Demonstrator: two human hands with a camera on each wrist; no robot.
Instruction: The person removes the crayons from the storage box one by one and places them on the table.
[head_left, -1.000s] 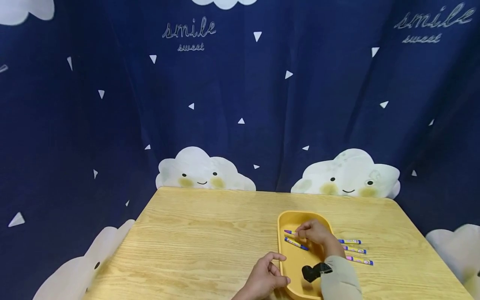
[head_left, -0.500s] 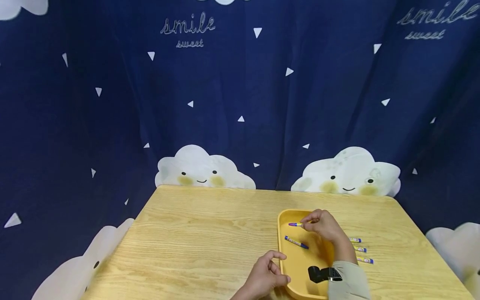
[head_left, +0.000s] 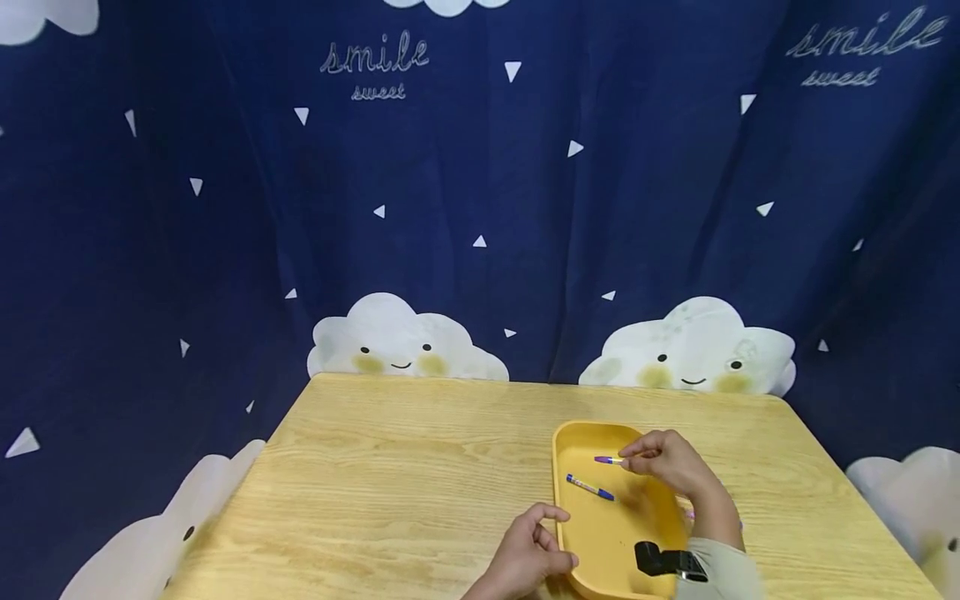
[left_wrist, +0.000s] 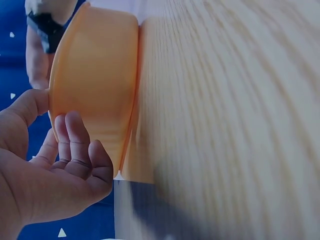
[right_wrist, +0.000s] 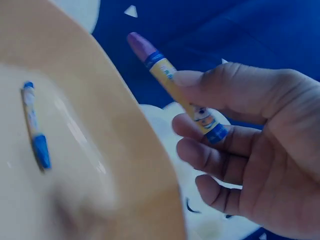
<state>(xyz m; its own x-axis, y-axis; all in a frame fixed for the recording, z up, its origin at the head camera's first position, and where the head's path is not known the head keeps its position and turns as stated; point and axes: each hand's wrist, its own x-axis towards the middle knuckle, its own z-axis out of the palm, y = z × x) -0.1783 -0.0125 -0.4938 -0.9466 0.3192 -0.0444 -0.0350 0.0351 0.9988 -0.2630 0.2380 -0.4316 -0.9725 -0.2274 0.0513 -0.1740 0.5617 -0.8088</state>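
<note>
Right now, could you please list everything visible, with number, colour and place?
Printed fabric curtain: one, dark blue, in the background.
Flat wooden table: one, light brown, before the curtain.
Shallow rounded tray: one, yellow, on the table's right.
Slim blue-tipped crayon: one, yellow wrapper, inside the tray.
Purple-tipped crayon: one, yellow wrapper, raised near the tray's far end.
Pink-tipped crayon: at least one, right of the tray, mostly hidden.
Fabric sleeve: one, beige, at the head view's bottom.
Strapped device: one, black, by the sleeve.
Left hand: one, bare, gripping the tray's rim.
Right hand: one, bare, pinching the purple-tipped crayon.
</note>
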